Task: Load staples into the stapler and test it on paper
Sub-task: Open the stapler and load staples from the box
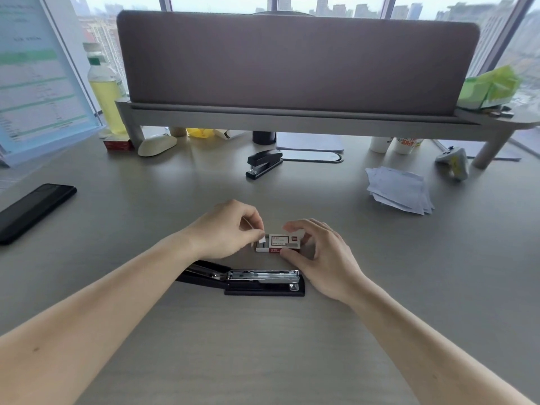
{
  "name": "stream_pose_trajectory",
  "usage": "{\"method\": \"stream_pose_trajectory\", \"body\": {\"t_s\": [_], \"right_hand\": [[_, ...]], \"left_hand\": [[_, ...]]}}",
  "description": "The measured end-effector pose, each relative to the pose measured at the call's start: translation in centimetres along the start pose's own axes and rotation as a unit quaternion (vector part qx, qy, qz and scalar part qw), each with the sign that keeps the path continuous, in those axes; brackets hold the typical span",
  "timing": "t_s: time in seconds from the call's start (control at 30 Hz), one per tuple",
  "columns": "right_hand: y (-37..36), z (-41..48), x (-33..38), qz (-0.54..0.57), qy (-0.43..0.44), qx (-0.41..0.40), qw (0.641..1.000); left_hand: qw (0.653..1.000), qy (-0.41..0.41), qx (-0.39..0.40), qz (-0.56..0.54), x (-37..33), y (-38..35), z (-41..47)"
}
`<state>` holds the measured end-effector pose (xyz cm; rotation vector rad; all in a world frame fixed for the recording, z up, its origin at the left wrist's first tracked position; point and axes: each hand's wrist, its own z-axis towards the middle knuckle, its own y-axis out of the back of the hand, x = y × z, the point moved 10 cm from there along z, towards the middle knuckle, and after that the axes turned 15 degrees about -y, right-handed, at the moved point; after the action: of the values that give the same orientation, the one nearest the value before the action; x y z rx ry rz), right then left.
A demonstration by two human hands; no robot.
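Observation:
A small red and white staple box [280, 243] lies on the grey desk in front of me. My right hand [321, 255] grips its right end between thumb and fingers. My left hand [230, 229] pinches the box's white inner tray at its left end, which sticks out slightly. Just in front of the box a black stapler [254, 280] lies flipped open, its metal staple channel facing up. A loose stack of white paper [399, 190] rests at the right of the desk.
A second black stapler [264, 163] stands shut farther back. A black phone [32, 211] lies at the left. A bottle [103, 95], a mouse [156, 144], another red box [118, 144], cups [394, 144] and a game controller [453, 162] sit around the monitor riser [292, 118].

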<state>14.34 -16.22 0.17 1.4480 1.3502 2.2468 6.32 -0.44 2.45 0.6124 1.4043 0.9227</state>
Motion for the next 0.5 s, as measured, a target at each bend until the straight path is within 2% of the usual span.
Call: {"method": "stream_pose_trajectory", "body": {"t_s": [0.13, 0.27, 0.37, 0.5], "right_hand": [[1.1, -0.1, 0.8, 0.063, 0.009, -0.045, 0.997], [0.9, 0.5, 3.2, 0.087, 0.013, -0.042, 0.995], [1.0, 0.6, 4.2, 0.076, 0.023, -0.069, 0.994], [1.1, 0.6, 4.0, 0.076, 0.025, -0.088, 0.993]], "left_hand": [[0.993, 0.044, -0.051, -0.098, 0.8, 0.7, -0.2], [0.976, 0.082, -0.09, -0.183, 1.0, 0.8, -0.5], [0.964, 0.097, -0.114, -0.218, 0.9, 1.0, -0.7], [0.961, 0.096, -0.109, -0.237, 0.7, 0.6, -0.8]]}}
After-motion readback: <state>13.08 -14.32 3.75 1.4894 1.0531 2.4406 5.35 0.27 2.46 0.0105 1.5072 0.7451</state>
